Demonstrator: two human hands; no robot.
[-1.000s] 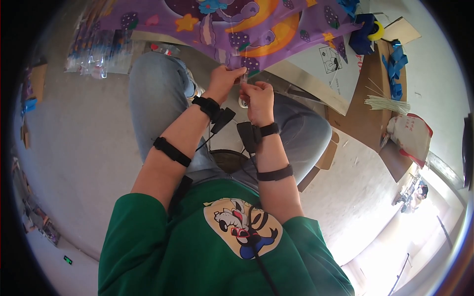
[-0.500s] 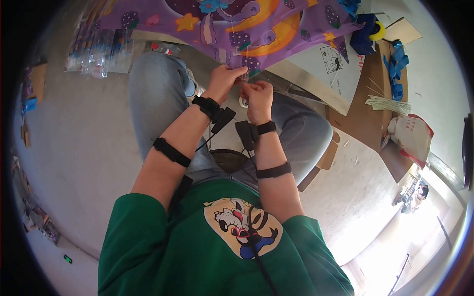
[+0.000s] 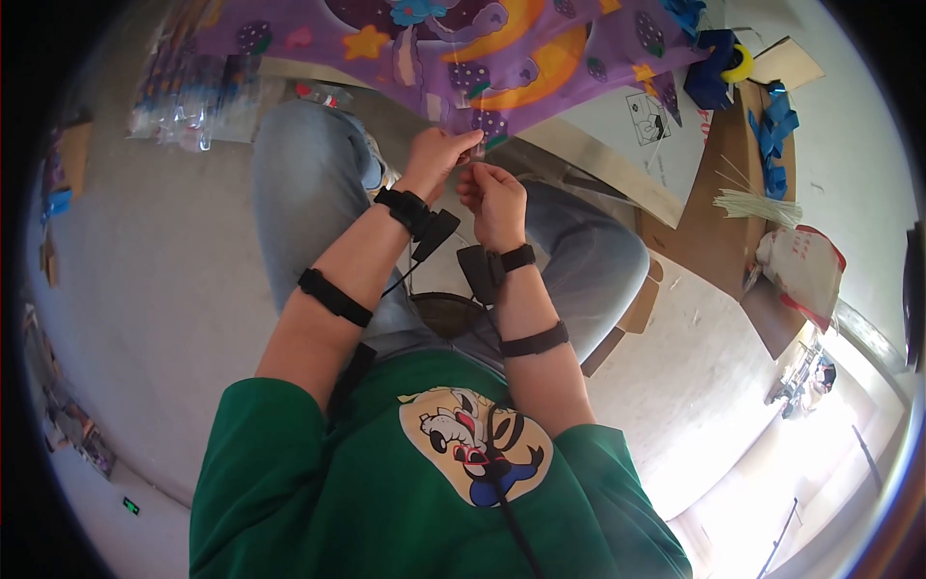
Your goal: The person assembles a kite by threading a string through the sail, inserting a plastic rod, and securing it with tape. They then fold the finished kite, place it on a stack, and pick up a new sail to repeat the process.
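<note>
A purple sheet (image 3: 540,72) printed with moons, stars and strawberries lies over the table's edge. Its lower point hangs toward me, with a clear strip along the middle. My left hand (image 3: 434,164) pinches this tip between thumb and fingers. Just below and to the right, my right hand (image 3: 499,205) is closed, thumb against the bent forefinger, close to the left fingertips. Whatever lies in that right pinch is too small to make out. Both hands are above the gap between my knees.
A blue tape dispenser (image 3: 712,77) stands at the table's right end. Blue ribbon (image 3: 774,145) and a bundle of thin white sticks (image 3: 762,206) lie on cardboard (image 3: 699,241), beside a white-and-red bag (image 3: 803,270). Clear plastic packages (image 3: 188,101) hang at far left.
My right hand has drawn slightly down and left, turning at the wrist, and its fingers are more curled. My left hand and the sheet stay almost where they were.
</note>
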